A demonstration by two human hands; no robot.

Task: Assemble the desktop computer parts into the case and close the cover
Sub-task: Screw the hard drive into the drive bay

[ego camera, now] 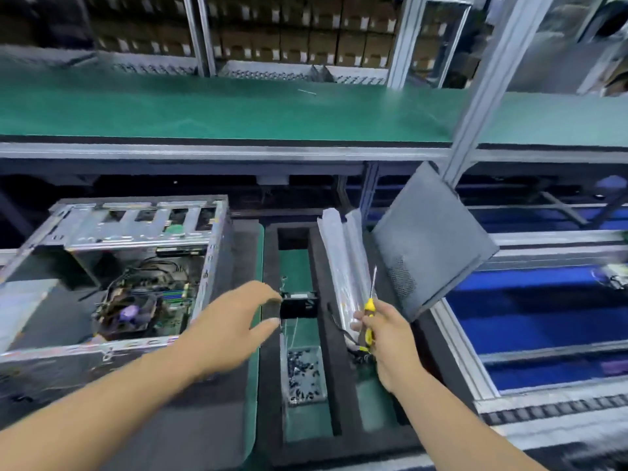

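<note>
Left hand (234,322) was spread wide, grasping nothing, right beside a small black fan (299,304) in the foam tray (270,368). Right hand (387,338) gripped a yellow screwdriver (369,321). Open case (112,266) sat at left (labels too blurry to read).

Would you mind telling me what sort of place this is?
Most likely a computer assembly line in a factory. An open case lies on a green-matted bench, a foam tray holds screws, stacked cartons fill the background, and the right hand grips a screwdriver.
</note>
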